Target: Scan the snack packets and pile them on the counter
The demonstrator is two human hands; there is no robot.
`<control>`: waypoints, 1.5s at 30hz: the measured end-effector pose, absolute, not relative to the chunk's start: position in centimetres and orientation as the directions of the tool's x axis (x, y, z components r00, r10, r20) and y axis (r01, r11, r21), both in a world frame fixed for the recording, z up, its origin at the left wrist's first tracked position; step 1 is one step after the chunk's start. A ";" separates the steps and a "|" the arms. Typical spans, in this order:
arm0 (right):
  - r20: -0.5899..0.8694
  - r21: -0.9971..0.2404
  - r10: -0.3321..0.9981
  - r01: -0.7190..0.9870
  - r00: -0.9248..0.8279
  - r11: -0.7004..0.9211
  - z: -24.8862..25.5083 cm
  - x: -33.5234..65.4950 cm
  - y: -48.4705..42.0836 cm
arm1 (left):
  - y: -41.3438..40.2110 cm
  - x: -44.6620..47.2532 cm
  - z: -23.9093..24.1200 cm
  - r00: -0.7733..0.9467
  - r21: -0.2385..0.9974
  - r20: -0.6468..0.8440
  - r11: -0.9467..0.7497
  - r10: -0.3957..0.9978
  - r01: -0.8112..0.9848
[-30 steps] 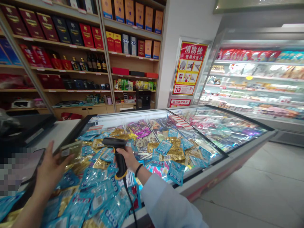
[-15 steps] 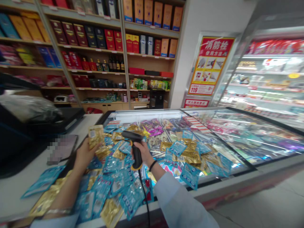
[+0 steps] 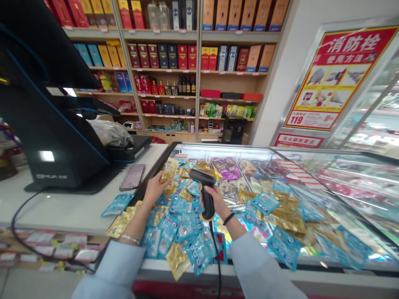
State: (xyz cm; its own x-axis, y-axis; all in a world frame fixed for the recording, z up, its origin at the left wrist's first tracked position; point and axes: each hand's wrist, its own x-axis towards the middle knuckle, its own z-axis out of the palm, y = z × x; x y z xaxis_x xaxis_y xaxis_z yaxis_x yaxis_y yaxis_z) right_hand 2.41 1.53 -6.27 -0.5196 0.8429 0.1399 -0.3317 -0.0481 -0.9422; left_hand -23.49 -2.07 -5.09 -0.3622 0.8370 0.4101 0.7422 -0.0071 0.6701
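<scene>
Pinching a gold packet (image 3: 170, 169) at the left side of the packet heap (image 3: 188, 224), the left hand (image 3: 155, 187) could lose it if the crinkled foil slips. To its right, the right hand (image 3: 218, 202) curls its fingers round the black scanner (image 3: 202, 177); its dangling cable (image 3: 219, 270) might catch and drag packets over the freezer's near rim (image 3: 230, 271).

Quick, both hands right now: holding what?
Left hand: closed on a gold packet.
Right hand: closed around the grip of a black scanner.
</scene>
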 end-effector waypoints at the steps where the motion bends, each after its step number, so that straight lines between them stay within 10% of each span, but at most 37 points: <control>1: 0.138 -0.946 0.838 -0.320 -0.528 -0.046 -6.3 2.4 1.5 | -2.0 -23.5 -5.1 -0.352 0.660 0.413 -0.010 0.840 0.751; 25: 0.111 -0.943 0.838 -0.322 -0.535 -0.080 -6.4 2.3 2.0 | -2.1 -23.7 -5.0 -0.313 0.490 0.399 0.088 0.862 0.867; 34: 0.132 -0.874 0.930 -0.483 -0.342 -0.054 -3.1 9.2 1.2 | -3.8 -23.7 -2.1 -0.309 0.252 0.343 0.230 0.887 0.940; 45: 0.159 -0.856 0.986 -0.490 0.057 0.166 -3.2 25.6 -1.8 | -2.9 -12.5 4.3 -0.013 0.186 0.359 -0.058 0.933 0.981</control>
State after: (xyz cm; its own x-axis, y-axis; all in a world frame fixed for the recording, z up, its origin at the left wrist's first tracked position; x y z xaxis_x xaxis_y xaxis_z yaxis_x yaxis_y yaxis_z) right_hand 25.63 -1.76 -3.22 0.0572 0.9856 0.1590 -0.4896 0.1665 -0.8559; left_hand -12.46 -2.94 4.26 -0.0127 0.9331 0.3594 0.9808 -0.0584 0.1863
